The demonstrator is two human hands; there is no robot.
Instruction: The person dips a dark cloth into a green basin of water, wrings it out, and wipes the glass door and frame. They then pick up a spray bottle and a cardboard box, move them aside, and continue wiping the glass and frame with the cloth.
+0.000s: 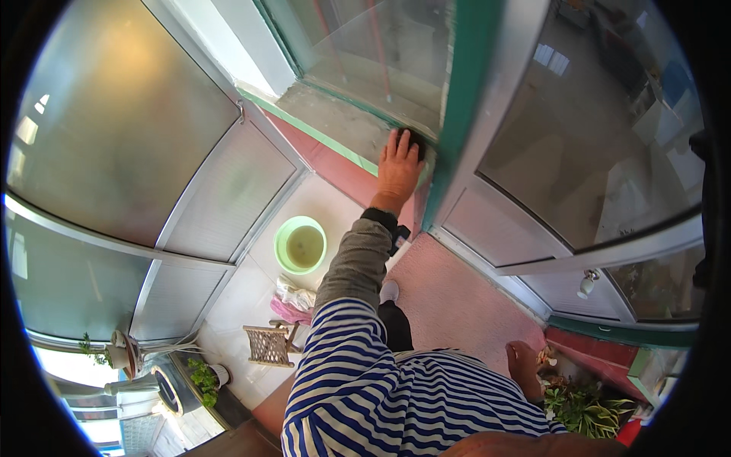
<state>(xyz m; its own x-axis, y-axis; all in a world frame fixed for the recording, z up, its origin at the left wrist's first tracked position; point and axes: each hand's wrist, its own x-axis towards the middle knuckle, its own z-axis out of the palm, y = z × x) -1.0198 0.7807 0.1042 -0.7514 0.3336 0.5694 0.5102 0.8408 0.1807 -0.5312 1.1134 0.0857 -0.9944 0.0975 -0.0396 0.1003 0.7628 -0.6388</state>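
My left hand [400, 169] reaches out to the right end of a grey window sill [335, 114]. Its fingers are bent over a small black thing [412, 142], pressed into the corner beside the green window frame [466, 84]. The hand covers most of this black thing, so its kind is hidden. A dark cuff and a grey oversleeve cover that forearm, over a blue-and-white striped sleeve. Down by my right side, my right hand [524, 371] hangs with its fingers loosely curled and nothing visible in it, near some leafy plants [582, 407].
A pale green basin [279, 245] holding cloudy water stands on the tiled floor. Beside it lie pink and white cloths [292, 308] and a small woven stool [268, 345]. Frosted panels [122, 114] rise at left, a glazed door [590, 137] at right. A pink mat [449, 305] lies below.
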